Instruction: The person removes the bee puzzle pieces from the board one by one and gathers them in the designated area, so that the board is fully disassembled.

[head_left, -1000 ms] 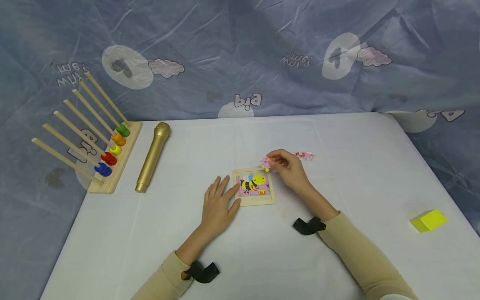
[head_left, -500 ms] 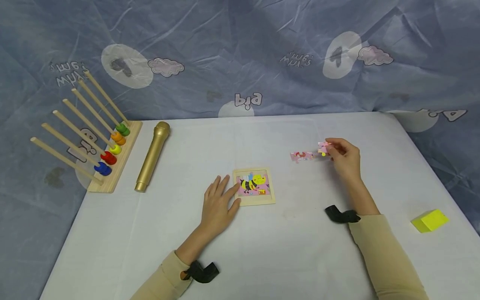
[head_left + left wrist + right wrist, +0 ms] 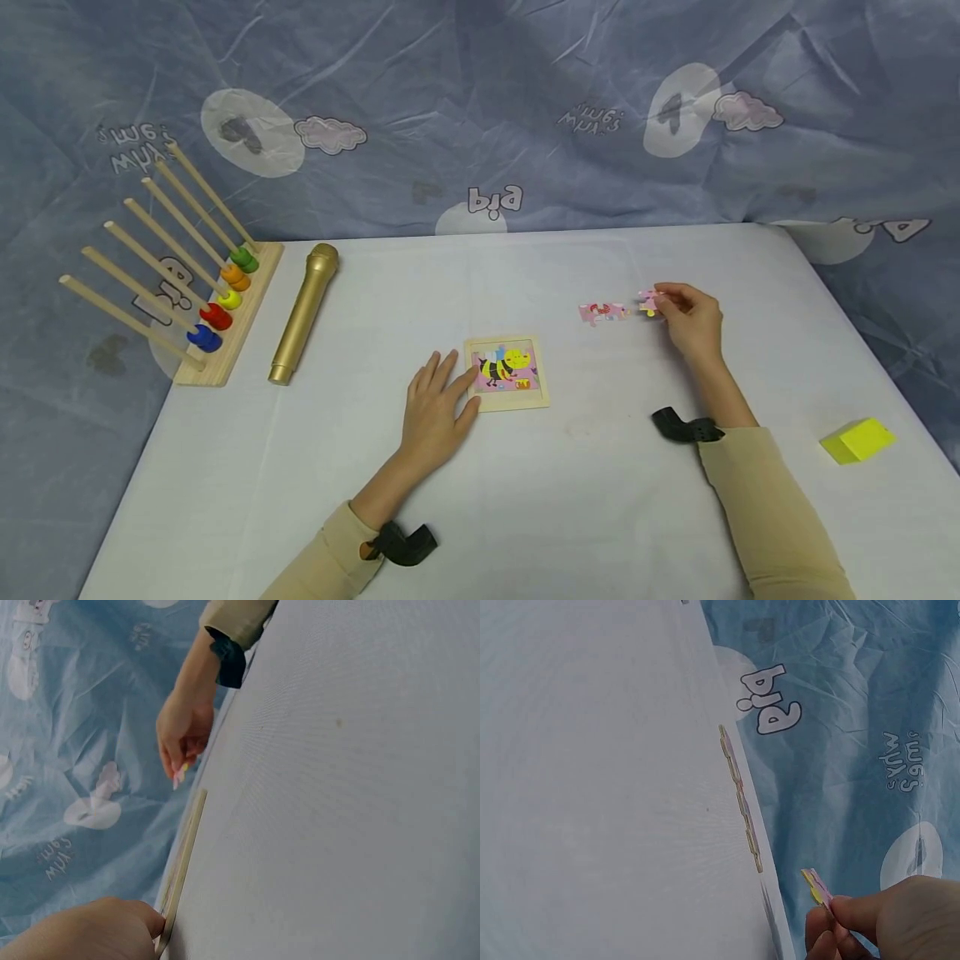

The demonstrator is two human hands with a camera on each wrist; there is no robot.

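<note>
In the head view, my right hand (image 3: 693, 323) pinches a small pink-and-yellow jigsaw piece (image 3: 647, 302) between thumb and fingers. Just left of it, a pink strip of joined jigsaw pieces (image 3: 600, 313) lies on the table. From the right wrist view, the held piece (image 3: 817, 888) appears raised off the tabletop. My left hand (image 3: 435, 421) rests with its fingers extended at the left edge of a wooden puzzle tray (image 3: 517, 402). Inside the tray is a bee picture (image 3: 507, 367) on a pink ground. The left wrist view shows the tray (image 3: 180, 874) edge-on.
A gold microphone (image 3: 304, 315) lies on the left of the white table (image 3: 570, 517). Beyond it stands a wooden peg rack (image 3: 228, 350) with coloured rings. A yellow block (image 3: 857, 441) sits near the right edge. Grey-blue printed cloth (image 3: 480, 100) hangs behind.
My right hand has carried the piece from the tray's upper right corner rightward, past the pink strip, then slightly down beside it. My left hand has stayed at the tray.
</note>
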